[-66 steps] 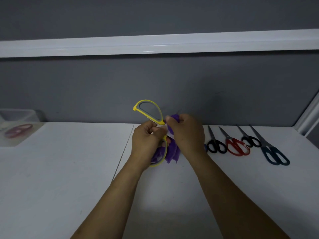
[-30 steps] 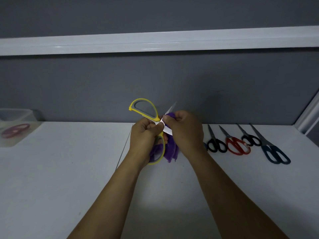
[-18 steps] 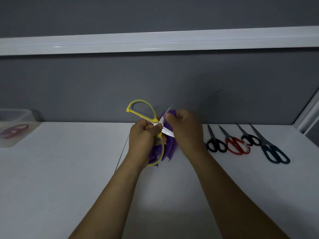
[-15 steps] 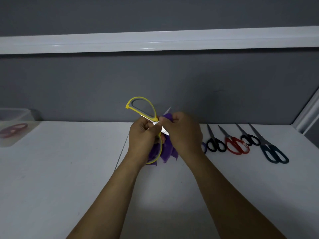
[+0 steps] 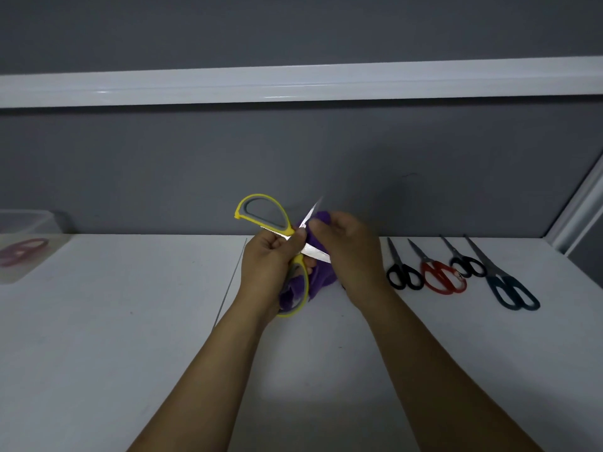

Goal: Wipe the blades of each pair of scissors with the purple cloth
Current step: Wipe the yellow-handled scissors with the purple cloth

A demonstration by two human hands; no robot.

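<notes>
Right hand [image 5: 350, 246] presses purple cloth [image 5: 321, 275] against blades.

The white table [image 5: 98, 353], which has a thin seam [image 5: 231, 283] across its top, carries on its right side four pairs lying in a row with blades toward the wall, namely black scissors [image 5: 404, 276], red scissors [image 5: 442, 280], small black scissors [image 5: 469, 266] and dark blue scissors [image 5: 513, 294], and at the far left a clear container [image 5: 19, 270].

The scene is dimly lit. A brighter patch is seen on the counter [image 5: 310, 396] well below the left hand [image 5: 270, 259]. Glare is caught on the blades [image 5: 315, 253] just beside it and on the white rail [image 5: 293, 86] above. Straight lines are bowed towards the edges.
</notes>
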